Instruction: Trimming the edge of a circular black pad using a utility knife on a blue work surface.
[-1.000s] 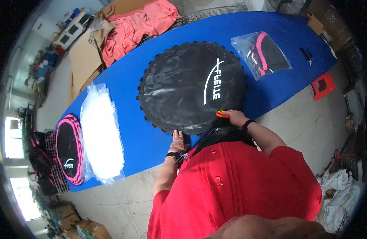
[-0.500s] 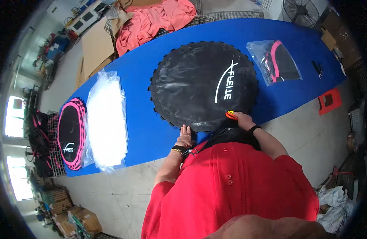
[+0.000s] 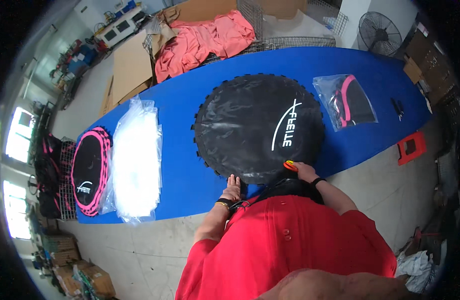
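A large round black trampoline mat [image 3: 245, 125] with short tabs round its rim and white print lies flat on the blue table. At its near edge, my left hand [image 3: 233, 189] rests with fingers stretched out flat, holding nothing. My right hand [image 3: 306, 172] is closed round orange-and-yellow scissors [image 3: 290, 166] over the mat's near right edge. Their loop handle shows; the blades cannot be made out. Part of the near rim is hidden by my body and a dark cloth at my waist.
On the blue table [image 3: 182, 175] lie a stack of clear plastic bags [image 3: 136, 160], smaller pink-edged black mats [image 3: 89, 167], a bagged pink-and-black piece [image 3: 347, 101] and a black hand tool [image 3: 398, 108]. Beyond are pink cloth [image 3: 205, 45] and a fan [image 3: 380, 34]; a red stool [image 3: 412, 148] stands right.
The view has tilted up a little, so the table and mat sit lower in the picture. Both hands keep their places at the mat's near edge.
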Demonstrator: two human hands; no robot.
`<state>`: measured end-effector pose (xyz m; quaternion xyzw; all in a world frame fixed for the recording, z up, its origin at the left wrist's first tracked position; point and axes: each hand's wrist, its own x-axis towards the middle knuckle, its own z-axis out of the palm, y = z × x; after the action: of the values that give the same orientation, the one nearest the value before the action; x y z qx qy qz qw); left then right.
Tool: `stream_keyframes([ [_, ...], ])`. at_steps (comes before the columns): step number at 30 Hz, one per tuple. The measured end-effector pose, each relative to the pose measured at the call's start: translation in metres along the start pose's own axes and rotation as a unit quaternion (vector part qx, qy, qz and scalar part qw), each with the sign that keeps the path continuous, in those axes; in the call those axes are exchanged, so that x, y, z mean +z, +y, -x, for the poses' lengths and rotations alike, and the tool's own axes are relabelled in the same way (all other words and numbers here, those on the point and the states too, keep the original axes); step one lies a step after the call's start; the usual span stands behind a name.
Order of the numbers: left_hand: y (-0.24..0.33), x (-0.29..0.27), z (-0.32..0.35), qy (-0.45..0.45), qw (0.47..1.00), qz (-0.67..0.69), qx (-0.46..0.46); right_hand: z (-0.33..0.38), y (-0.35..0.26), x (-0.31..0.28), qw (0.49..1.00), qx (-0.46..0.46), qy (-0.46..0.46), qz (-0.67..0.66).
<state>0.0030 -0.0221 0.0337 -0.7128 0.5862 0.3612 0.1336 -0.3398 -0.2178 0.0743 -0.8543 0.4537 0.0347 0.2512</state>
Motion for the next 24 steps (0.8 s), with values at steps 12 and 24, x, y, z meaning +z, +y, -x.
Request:
stream_keyframes([
  [12, -0.004, 0.002, -0.002, 0.006, 1.0, -0.008, 0.017, 0.002, 0.003, 0.012, 0.998, -0.025, 0.052, -0.004],
  [24, -0.007, -0.002, 0.004, -0.028, 0.999, -0.031, 0.027, 0.004, -0.007, 0.02, 0.998, 0.034, 0.042, 0.017],
])
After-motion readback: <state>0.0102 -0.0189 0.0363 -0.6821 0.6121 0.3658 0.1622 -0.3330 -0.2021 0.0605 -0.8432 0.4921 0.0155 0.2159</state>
